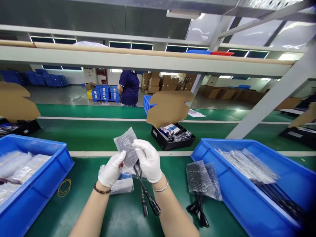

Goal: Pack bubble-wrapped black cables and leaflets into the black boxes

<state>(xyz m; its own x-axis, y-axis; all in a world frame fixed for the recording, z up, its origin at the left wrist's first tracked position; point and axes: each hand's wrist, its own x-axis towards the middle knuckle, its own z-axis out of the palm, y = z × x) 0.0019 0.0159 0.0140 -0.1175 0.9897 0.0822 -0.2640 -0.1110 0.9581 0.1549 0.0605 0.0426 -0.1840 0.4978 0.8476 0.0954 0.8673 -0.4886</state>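
Both hands wear white gloves. My right hand [149,161] is closed on a bubble-wrap bag [128,148], with black cables [145,194] hanging from its lower end and their connectors pointing down. At the bag's left edge, my left hand [111,169] is closed with its thumb against the wrap; its other fingers are mostly hidden. A small red piece shows beside that thumb; I cannot make out what it is. Below the hands, clear plastic packets [122,185] lie on the green surface. More bubble-wrapped items [201,177] with black cables rest to the right.
A blue bin [53,168] with plastic-bagged goods stands left, near yellow rubber bands [64,187]. Another blue bin [222,184] at right holds bubble-wrapped cabled items. Ahead is an open black box [172,144] with a cardboard lid. A person [129,87] stands beyond the green line.
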